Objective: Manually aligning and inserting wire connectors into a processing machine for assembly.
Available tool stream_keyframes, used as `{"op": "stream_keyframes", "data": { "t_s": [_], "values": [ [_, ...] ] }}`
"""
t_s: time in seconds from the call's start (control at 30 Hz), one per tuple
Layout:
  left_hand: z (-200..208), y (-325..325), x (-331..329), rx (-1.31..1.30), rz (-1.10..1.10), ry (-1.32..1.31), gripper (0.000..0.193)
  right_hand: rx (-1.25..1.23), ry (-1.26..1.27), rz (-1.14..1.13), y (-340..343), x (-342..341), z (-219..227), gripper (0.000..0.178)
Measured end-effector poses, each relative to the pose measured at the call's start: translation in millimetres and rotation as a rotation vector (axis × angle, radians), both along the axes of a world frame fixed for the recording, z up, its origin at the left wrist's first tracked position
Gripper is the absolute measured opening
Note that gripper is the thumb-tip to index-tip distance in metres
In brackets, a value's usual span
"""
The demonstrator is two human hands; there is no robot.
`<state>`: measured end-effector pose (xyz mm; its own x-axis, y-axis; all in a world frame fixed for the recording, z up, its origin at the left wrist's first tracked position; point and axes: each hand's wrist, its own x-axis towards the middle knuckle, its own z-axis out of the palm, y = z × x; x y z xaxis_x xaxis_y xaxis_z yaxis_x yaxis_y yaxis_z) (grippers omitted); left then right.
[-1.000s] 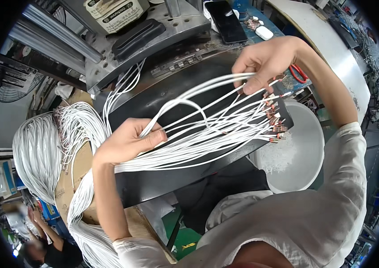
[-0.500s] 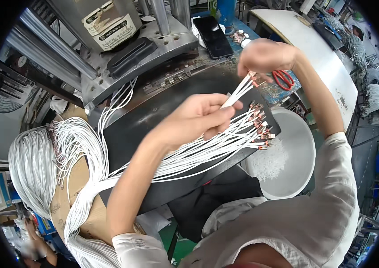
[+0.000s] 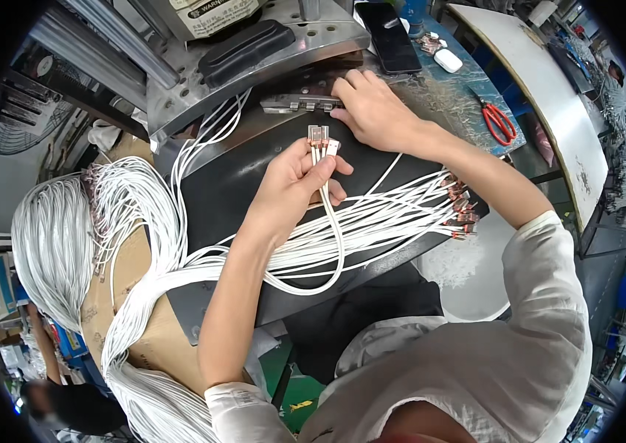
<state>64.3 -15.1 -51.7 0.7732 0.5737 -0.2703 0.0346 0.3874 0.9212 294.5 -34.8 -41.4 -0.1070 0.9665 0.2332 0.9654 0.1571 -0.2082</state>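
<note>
My left hand (image 3: 302, 177) is closed around several white cables (image 3: 327, 218), whose metal connector ends (image 3: 318, 136) stand up past the thumb and fingertips. From there the cables loop down over the black work surface (image 3: 254, 166). My right hand (image 3: 379, 111) reaches to the right end of a slotted metal fixture (image 3: 298, 105), its thumb and fingers bent around that end, which they partly hide. A fanned bundle of white cables (image 3: 386, 207) lies below and right of my left hand, with copper-coloured connector ends (image 3: 464, 210) at the right edge of the surface.
A steel press (image 3: 283, 63) with thick columns rises at the far left. Coiled white cables (image 3: 51, 258) lie on cardboard (image 3: 154, 343) at left. Red-handled pliers (image 3: 499, 124) and a black phone (image 3: 388, 37) rest at far right. A pale basin (image 3: 468, 277) sits below the surface's right edge.
My left hand has brought the cable ends leftward, turning them upward. My right hand has left those ends and moved left to the metal fixture. The view has shifted slightly.
</note>
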Motion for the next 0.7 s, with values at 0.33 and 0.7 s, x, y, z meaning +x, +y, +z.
{"op": "stream_keyframes", "data": {
  "t_s": [0.33, 0.7],
  "values": [
    [-6, -12, 23, 0.249, 0.197, 0.092, 0.019, -0.465, 1.219, 0.007, -17, 6, -5, 0.032],
    [4, -6, 25, 0.243, 0.178, 0.177, 0.020, -0.476, 1.220, 0.044, -31, -6, -2, 0.028]
  ]
}}
